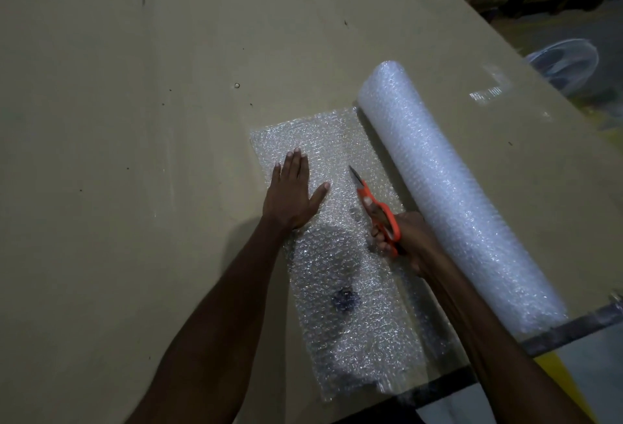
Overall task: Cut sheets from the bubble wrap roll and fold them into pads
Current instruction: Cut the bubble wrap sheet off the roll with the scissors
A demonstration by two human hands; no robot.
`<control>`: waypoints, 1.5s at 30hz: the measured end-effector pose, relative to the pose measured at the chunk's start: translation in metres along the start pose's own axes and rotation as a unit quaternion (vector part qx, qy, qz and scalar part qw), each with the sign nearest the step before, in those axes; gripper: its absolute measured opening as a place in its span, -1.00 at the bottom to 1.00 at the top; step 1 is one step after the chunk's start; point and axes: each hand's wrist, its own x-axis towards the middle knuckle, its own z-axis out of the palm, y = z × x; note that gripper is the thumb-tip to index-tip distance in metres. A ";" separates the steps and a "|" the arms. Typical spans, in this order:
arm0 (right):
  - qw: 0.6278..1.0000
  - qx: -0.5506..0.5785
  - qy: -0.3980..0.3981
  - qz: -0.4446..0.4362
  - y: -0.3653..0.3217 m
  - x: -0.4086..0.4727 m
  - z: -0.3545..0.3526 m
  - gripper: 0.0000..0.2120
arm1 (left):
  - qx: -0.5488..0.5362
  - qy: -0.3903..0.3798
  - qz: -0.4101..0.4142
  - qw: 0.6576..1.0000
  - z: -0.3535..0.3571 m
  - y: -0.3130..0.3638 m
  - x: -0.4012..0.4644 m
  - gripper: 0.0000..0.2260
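Bubble wrap lies unrolled on the bench beside its roll, the left hand pressing it flat with fingers spread, the right hand gripping orange scissors partway through the cut; folding seems not yet begun.

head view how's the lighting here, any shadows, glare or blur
Head view: dim overall, dark corners; a soft shadow falls over the unrolled bubble wrap sheet near the right hand; the bubble wrap roll glints brightest; the scene beyond the table's right edge is blurred, and wide-angle bowing shows.
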 end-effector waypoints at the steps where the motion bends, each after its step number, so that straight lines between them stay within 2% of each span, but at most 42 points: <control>1: 1.000 -0.001 0.001 0.001 0.002 0.000 -0.001 -0.47 | 0.001 0.001 0.001 1.000 0.000 0.000 0.000 -0.23; 12: 0.999 -0.034 -0.002 -0.004 -0.002 0.009 -0.001 -0.46 | 0.009 0.002 -0.001 1.000 0.001 0.000 0.000 -0.24; 18: 1.000 -0.011 -0.020 0.014 -0.004 0.018 0.005 -0.41 | 0.008 0.003 -0.002 1.000 0.002 0.000 0.000 -0.24; 29: 1.000 -0.007 -0.019 0.008 -0.011 0.014 0.004 -0.52 | -0.014 -0.018 0.008 1.000 -0.016 -0.005 0.005 -0.19; 32: 1.000 -0.014 -0.019 0.011 -0.007 0.013 0.003 -0.50 | -0.033 0.005 0.015 0.999 -0.033 -0.011 0.021 -0.14; 37: 1.000 0.000 -0.014 0.025 -0.006 0.015 0.004 -0.45 | -0.030 0.080 -0.004 0.996 -0.036 -0.010 0.042 -0.33; 41: 1.000 0.009 -0.007 0.022 -0.010 0.021 0.007 -0.37 | 0.001 0.023 -0.014 1.000 -0.020 -0.013 0.049 -0.28; 45: 1.000 0.007 -0.006 0.019 -0.018 0.025 0.011 -0.43 | 0.009 0.010 -0.013 1.000 -0.011 -0.019 0.048 -0.24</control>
